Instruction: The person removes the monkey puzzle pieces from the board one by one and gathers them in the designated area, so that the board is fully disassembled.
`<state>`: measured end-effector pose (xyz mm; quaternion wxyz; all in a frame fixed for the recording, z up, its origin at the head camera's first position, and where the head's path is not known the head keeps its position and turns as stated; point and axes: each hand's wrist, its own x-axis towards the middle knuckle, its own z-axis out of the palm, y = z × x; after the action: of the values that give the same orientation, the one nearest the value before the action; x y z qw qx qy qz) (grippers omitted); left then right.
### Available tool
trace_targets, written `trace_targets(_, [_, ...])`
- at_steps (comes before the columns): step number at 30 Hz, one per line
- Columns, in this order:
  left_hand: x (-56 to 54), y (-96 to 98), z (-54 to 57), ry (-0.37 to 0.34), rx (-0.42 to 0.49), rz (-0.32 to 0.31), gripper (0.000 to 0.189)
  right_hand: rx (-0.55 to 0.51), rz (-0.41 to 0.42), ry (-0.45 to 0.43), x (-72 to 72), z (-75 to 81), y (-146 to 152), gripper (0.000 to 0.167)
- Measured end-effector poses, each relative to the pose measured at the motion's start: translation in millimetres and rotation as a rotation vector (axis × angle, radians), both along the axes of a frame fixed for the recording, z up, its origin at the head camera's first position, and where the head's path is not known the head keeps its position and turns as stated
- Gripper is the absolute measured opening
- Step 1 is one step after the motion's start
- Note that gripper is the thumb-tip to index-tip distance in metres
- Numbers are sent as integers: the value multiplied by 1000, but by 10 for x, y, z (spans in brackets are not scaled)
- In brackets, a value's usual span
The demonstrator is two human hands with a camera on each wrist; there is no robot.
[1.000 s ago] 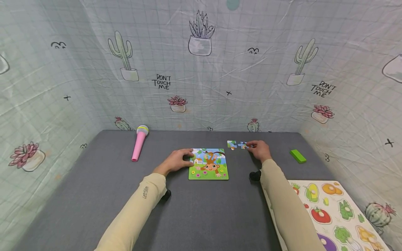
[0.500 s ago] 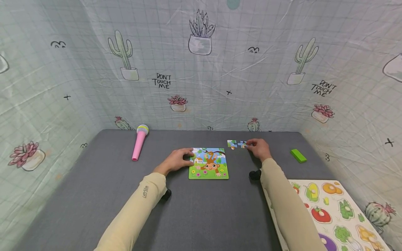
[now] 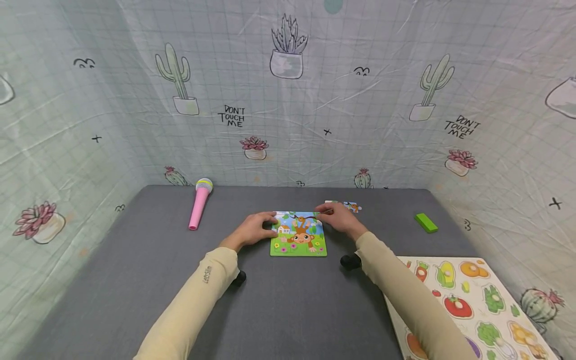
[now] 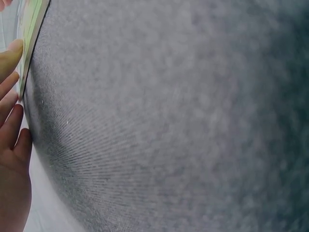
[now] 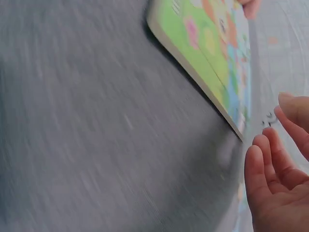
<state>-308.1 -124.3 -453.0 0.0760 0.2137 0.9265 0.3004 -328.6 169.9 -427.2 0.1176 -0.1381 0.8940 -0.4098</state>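
Note:
In the head view a square monkey jigsaw puzzle lies on the grey table. My left hand rests at its left edge, index finger and thumb touching the board; the left wrist view shows the thumb over the rim. Over the upper right corner is my right hand, fingertips near the board's edge. Nothing shows between its fingers in the right wrist view, where the right hand stands apart from the puzzle. Behind it lie loose jigsaw pieces, partly hidden by that hand.
A pink toy microphone lies at the back left. To the right are a green block and, nearer, a vegetable puzzle board, partly under the right forearm. A patterned cloth hangs behind and beside the table.
My right hand has left the loose jigsaw pieces and moved left to the upper right corner of the monkey puzzle. The left hand has stayed at the board's left edge.

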Motion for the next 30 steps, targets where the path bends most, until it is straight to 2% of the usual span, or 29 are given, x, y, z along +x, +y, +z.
trace_targets(7, [-16,27,-21,0,9,6,42,-42,-33,-27,69,-138,-163,36])
trace_targets(13, [-23,20,-31,-2,23,5,40,-53,-50,-26,92,-140,-181,34])
trace_targets(23, [-21,7,-23,10,22,-8,39,-2,40,78,52,-214,-207,32])
trace_targets(30, [-19,15,-8,-8,26,5,40,-24,86,84,65,-197,-233,26])
